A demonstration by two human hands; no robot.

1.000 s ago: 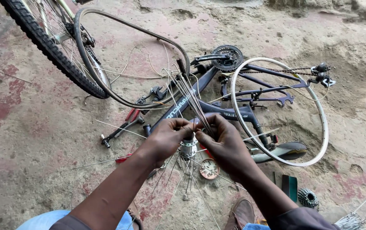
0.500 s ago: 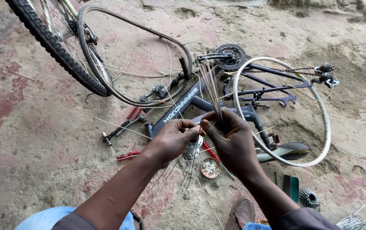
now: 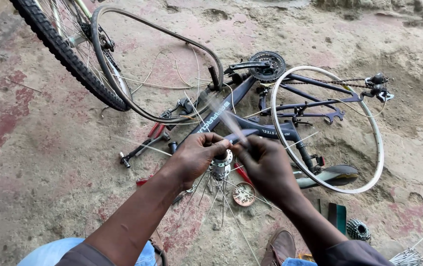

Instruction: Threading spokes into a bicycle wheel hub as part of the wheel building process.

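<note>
Over the dirt floor, we hold a wheel hub between both hands.
Left hand steadies it, fingers clamped; right hand pinches spokes.

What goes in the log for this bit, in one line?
left hand: grip on wheel hub | right hand: grip on blurred spokes | bare rim on ground beside bike frame

Both hands on spoked hub

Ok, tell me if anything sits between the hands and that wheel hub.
Nothing visible does. The left hand and right hand both already touch the hub and its blurred spokes; the bike frame lies behind it.
</note>
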